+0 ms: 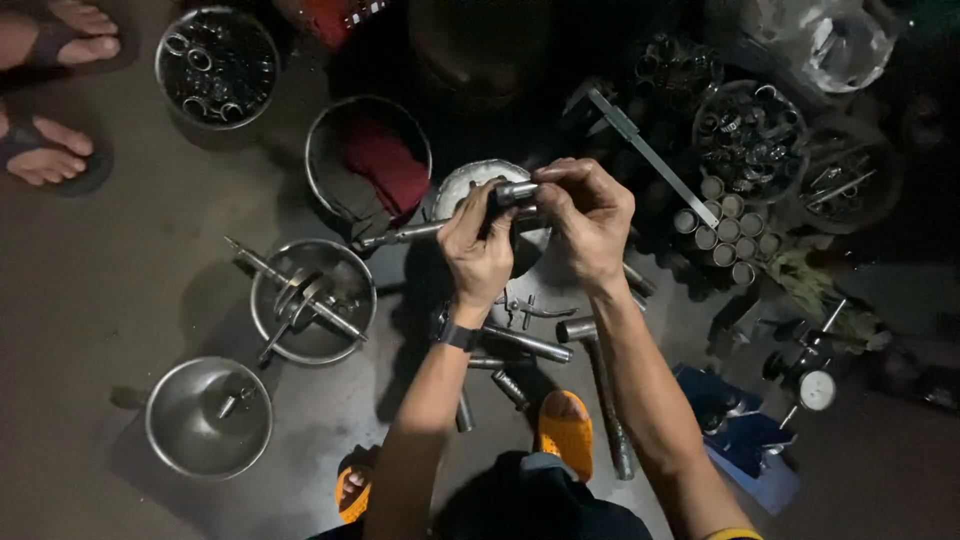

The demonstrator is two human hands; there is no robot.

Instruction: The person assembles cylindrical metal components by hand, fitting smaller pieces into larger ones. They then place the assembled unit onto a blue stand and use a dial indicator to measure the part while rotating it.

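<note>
Both hands meet over the floor: the left hand [478, 250] is wrapped around a long steel rod [420, 232], and the right hand [590, 220] pinches a short steel cylinder [515, 193] at its end. Nearby, a round steel bowl [313, 345] holds metal rods, a round steel pot [322, 140] holds dark red cloth [388, 165], and a shallow steel bowl [170, 420] holds one small fitting.

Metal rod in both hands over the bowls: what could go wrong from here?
1. The short sleeve pinched by the right hand could slip off the rod that the left hand grips, and drop into the bowl or among the loose tubes below.
2. The long rod end could swing into the bowl with the red cloth.
3. Dim light may hide misalignment.
</note>
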